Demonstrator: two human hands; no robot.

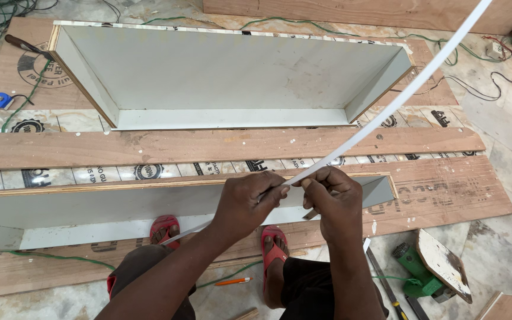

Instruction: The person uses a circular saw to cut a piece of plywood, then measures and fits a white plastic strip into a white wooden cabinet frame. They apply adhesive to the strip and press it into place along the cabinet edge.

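Both hands meet over the near white laminated box point(120, 204), which lies on its side on plywood sheets point(445, 195) spread over the floor. The left hand point(250, 198) pinches a white edge-banding strip point(386, 106) between thumb and curled fingers, closed tight on it. The right hand point(334, 198) is closed on the same strip just beside it, thumb and forefinger pressed together. Held that close, the two grips keep a short stretch taut and flat.

From the hands the strip rises toward the upper right corner of the view, clear of the boards, and a looser tail drops down past the left wrist toward the red sandals point(164, 228). The person stands astride the near edge of the plywood, feet close to the box.

A second white box point(232, 77) lies open-faced at the far side, with a long bare plank point(208, 145) between the two. A green power tool point(416, 272) rests at the right near corner, and an orange pencil point(232, 281) lies by the feet. A blue object point(0, 99), possibly a tape measure, sits at the far left edge.
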